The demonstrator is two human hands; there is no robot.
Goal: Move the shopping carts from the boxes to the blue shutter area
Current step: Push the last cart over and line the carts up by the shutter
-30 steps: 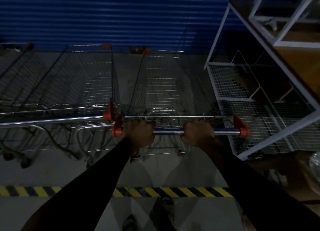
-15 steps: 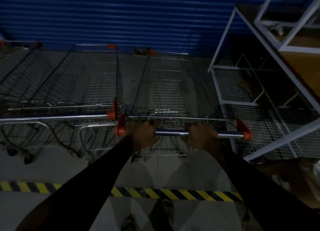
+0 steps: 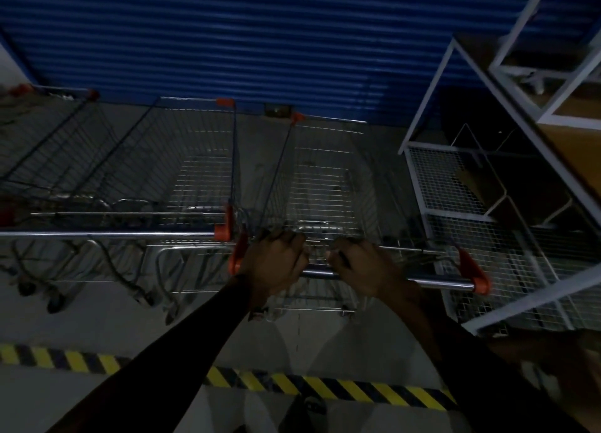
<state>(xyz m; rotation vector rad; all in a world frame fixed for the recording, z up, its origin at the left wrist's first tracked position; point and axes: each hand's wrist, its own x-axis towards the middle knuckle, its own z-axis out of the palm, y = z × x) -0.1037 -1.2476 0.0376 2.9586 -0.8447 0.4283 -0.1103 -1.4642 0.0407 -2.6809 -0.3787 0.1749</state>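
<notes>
Here we have both hands on the chrome push bar (image 3: 435,282) of a wire shopping cart (image 3: 325,185): our left hand (image 3: 276,262) is wrapped around the bar near its left orange end cap (image 3: 236,257), and our right hand (image 3: 364,266) is curled over the bar just beside it, toward the middle, the fingers of both closed around the metal. The bar runs on to the right of our hands to another orange end cap (image 3: 474,270). The cart we hold points nose-first at the blue shutter (image 3: 227,35), its front edge close to the foot of the ribbed door. Just to its left stands a second cart (image 3: 182,172), parked parallel, its own handle (image 3: 107,235) reaching off toward the left edge, and its orange corner almost touching ours. Further left a third cart (image 3: 48,146) shows only in part. To the right of our cart, very near its side, stands a white metal rack (image 3: 432,74) with mesh shelves, tilted across the view. Behind our arms, in dark sleeves, a yellow-and-black hazard stripe (image 3: 325,385) crosses the grey floor (image 3: 113,328). The light is dim, and the wheels under our cart are hard to make out.
</notes>
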